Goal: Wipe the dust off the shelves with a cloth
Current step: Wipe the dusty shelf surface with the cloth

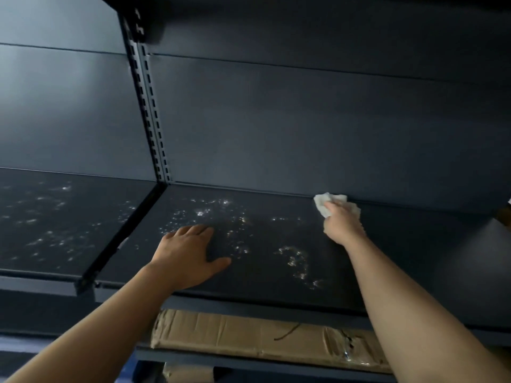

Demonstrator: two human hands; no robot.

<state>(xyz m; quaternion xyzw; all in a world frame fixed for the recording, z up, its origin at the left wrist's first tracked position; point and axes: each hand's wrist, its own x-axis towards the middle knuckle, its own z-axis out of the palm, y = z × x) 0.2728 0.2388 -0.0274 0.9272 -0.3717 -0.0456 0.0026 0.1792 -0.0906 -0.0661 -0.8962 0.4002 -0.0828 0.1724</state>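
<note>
The right hand (341,223) is closed around a crumpled white cloth (329,203), fingers curled over it so that the wad sticks out ahead of the knuckles, and it presses the cloth down at the far back of the shelf (276,288), right where the shelf surface meets the back panel (304,120). The arm reaches in from the lower right, bare to the edge of the view. The left hand (188,255) lies flat on the same shelf, palm down, fingers loosely spread and the thumb held out to the right, nearer the front edge and well apart from the cloth. Pale specks and smears of dust (215,214) are scattered across the dark surface just beyond the left fingertips, and another curling patch (297,262) sits between the two arms, closer to the front. The stretch of shelf to the right of the cloth looks darker and cleaner. To the left, past a raised dividing edge, a neighbouring shelf (55,222) carries more of the same pale spotting. A slotted metal upright (149,106) rises from the back corner where the two shelves meet. Below the front lip of the shelf, a flat cardboard box (249,335) with torn tape marks lies on a lower level.
</note>
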